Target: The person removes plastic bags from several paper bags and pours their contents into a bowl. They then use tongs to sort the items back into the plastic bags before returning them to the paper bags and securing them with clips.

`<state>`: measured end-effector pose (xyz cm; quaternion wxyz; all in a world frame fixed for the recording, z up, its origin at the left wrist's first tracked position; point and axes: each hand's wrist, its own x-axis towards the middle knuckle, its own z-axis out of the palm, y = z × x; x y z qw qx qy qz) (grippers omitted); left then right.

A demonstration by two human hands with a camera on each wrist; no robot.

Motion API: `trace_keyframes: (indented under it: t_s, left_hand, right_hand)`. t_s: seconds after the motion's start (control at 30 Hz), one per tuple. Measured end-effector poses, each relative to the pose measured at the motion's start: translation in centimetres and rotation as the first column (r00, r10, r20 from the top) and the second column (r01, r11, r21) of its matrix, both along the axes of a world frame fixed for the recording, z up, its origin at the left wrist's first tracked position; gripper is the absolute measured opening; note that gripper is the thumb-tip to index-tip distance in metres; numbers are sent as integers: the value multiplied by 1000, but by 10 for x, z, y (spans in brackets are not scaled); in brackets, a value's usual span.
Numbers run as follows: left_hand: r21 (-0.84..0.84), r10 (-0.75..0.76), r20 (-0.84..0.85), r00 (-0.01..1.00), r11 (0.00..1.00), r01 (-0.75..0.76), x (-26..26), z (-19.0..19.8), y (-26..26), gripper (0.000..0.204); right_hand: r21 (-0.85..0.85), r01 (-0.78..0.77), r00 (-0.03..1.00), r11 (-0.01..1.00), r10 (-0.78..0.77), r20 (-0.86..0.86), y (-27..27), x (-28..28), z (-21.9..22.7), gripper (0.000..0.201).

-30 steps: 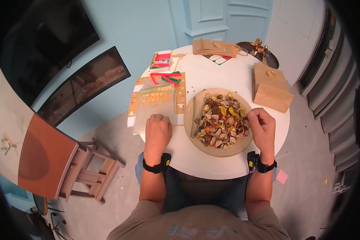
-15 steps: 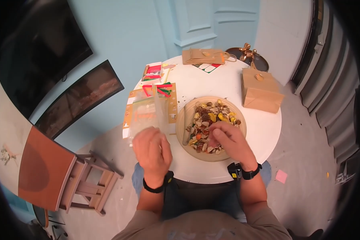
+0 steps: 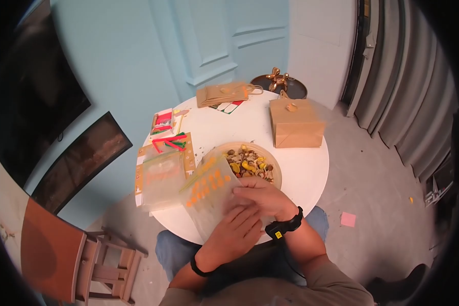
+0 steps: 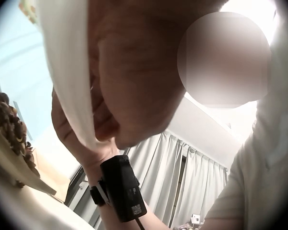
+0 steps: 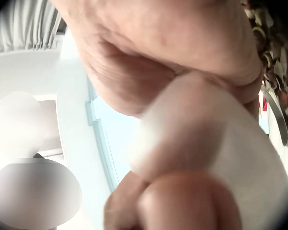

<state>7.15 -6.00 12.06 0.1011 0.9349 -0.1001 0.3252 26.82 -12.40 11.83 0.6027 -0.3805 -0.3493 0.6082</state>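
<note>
A translucent zip bag with orange print (image 3: 203, 191) is raised in front of me, slanting over the near left part of the round plate (image 3: 278, 186). My right hand (image 3: 266, 198) grips its near right end between thumb and fingers. Just below, my left hand (image 3: 235, 232) holds the same end, its fingers close against the right hand. In the right wrist view the bag's pale film (image 5: 249, 163) runs between the two hands. On the plate lies a heap of dried potpourri (image 3: 249, 163), partly hidden by the bag and right hand.
Another clear bag (image 3: 163, 183) lies on patterned paper at the table's left, below red and green strips (image 3: 171, 143). A brown paper bag (image 3: 297, 125) stands at the right, folded paper bags (image 3: 222, 94) at the back. A wooden chair (image 3: 109, 270) is at the left.
The left hand has lifted a bag from the left pile and brought it right. The right hand has moved left from the plate to meet it. The head view has turned rightward.
</note>
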Motion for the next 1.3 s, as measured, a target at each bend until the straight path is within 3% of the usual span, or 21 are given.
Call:
trace_keyframes:
  t_s: [0.03, 0.13, 0.23, 0.33, 0.43, 0.53, 0.57, 0.73, 0.83, 0.87, 0.93, 1.03, 1.13, 1.23, 1.3]
  left_hand:
    - [-33, -31, -35, 999, 999, 30, 0, 1, -2, 35]
    - [-134, 7, 70, 998, 991, 2, -13, 5, 14, 47]
    - [-200, 352, 227, 908, 929, -310, -28, 18, 29, 56]
    - [-356, 490, 210, 846, 844, -400, -26, 32, 39, 64]
    - [-721, 185, -139, 973, 655, -227, -43, 15, 63, 63]
    - [-842, 31, -230, 973, 495, -215, -47, 2, 71, 50]
    - [-836, 15, -252, 968, 500, -225, -49, 0, 73, 48]
    - [-826, -13, -284, 959, 511, -238, -51, 1, 71, 44]
    - [-651, 156, -108, 982, 736, -188, -40, 12, 68, 46]
    - [-654, 168, -93, 981, 733, -188, -37, 13, 65, 46]
    - [-661, 192, -63, 979, 727, -185, -33, 14, 61, 48]
    - [-762, 72, -104, 992, 635, -126, -37, 10, 61, 45]
    - [-860, -28, -274, 961, 454, -232, -48, 3, 69, 36]
    - [-896, -94, -241, 966, 404, -185, -50, -1, 71, 23]
    - [-890, -45, -269, 962, 394, -231, -50, -1, 69, 14]
  right_hand:
    - [19, 44, 995, 999, -46, 90, -1, 2, -2, 31]
    - [78, 106, 955, 991, -123, 271, -12, 10, 7, 26]
    - [161, 15, 895, 987, -85, 438, -31, 30, 9, 28]
    - [225, -79, 840, 971, -56, 539, -41, 39, 9, 28]
    - [228, -158, 803, 961, -9, 596, -44, 41, 7, 27]
    - [196, -209, 735, 958, 22, 678, -40, 48, -1, 26]
    - [183, -221, 706, 958, 27, 708, -39, 48, -2, 25]
    - [237, -177, 774, 955, -13, 633, -33, 39, -4, 25]
    - [100, -266, 696, 959, 119, 708, -30, 38, -2, 26]
    - [29, -299, 650, 954, 181, 738, -31, 38, 1, 28]
    - [69, -374, 658, 925, 212, 722, -32, 36, 4, 28]
    - [168, -403, 696, 900, 182, 694, -35, 36, 1, 28]
    - [195, -364, 720, 911, 143, 679, -37, 42, -4, 27]
    - [172, -300, 745, 938, 117, 657, -41, 45, -2, 29]
    - [147, -280, 730, 949, 111, 675, -42, 48, -2, 29]
